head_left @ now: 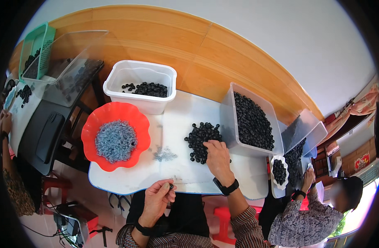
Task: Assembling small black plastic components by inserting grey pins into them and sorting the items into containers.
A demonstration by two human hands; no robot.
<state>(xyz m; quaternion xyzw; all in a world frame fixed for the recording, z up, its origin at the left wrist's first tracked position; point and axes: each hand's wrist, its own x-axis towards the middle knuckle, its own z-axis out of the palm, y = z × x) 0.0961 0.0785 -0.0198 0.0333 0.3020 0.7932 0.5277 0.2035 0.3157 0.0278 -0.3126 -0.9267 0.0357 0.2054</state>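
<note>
My left hand (158, 198) is just off the table's near edge, thumb and forefinger pinched on a small round black part (171, 186). Over a loose pile of the same small black parts (196, 140), my right hand (219, 159) bends down with its fingers drawn together. What its fingertips grip, if anything, is hidden. To the left, a red scalloped bowl (144, 142) holds many tiny clear bluish pieces (115, 140). A few of these lie scattered on the white tabletop (177, 107) between bowl and pile.
A white tub (135, 105) with black parts stands behind the bowl. Right of the pile is a translucent bin (249, 149) full of them. A co-worker (309, 219) sits at the right beside a white dish (273, 173); another person's arm (6, 136) shows at far left.
</note>
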